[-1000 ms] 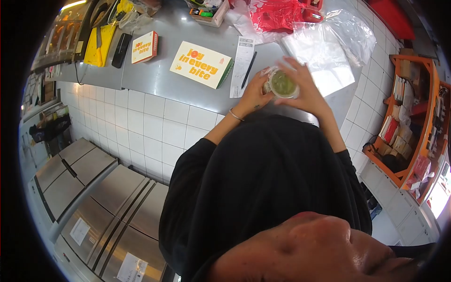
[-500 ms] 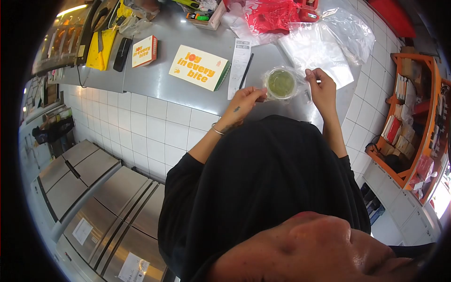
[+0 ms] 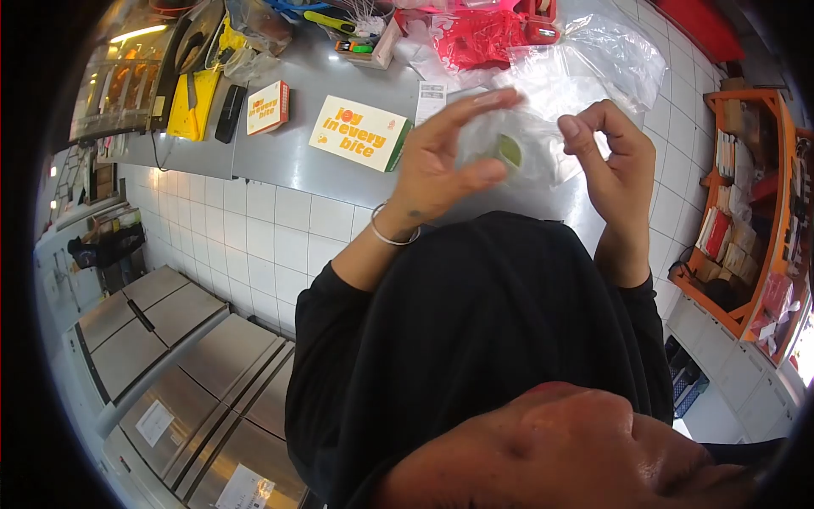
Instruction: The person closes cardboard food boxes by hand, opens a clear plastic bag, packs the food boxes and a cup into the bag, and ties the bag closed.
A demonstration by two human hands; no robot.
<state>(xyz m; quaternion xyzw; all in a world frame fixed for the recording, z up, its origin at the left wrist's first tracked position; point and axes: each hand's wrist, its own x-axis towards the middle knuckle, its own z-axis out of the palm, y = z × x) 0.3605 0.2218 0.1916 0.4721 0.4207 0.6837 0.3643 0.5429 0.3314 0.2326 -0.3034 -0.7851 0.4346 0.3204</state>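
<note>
A small clear cup of green content (image 3: 510, 151) sits inside a thin clear plastic bag (image 3: 534, 136) between my hands, its green showing only in part. My left hand (image 3: 441, 148), wearing a bracelet, curves around the near left side of the bag with thumb and fingers spread wide; its fingers are slightly blurred. On the other side, my right hand (image 3: 612, 148) has curled fingers, with thumb and forefinger pinched at the bag's right edge. The exact grip on the thin film is hard to see.
On the steel table (image 3: 288, 165) stand a larger printed box (image 3: 360, 133) and a smaller one (image 3: 268, 108). A paper slip (image 3: 431, 97) is partly covered by my left hand. Behind are red plastic bags (image 3: 479, 38), clear bags (image 3: 615, 59) and a yellow board with a knife (image 3: 188, 106).
My left hand has let go of the bag's left edge and spread open around it. The cup has tilted, showing less green. My right hand has risen slightly and shifted right.
</note>
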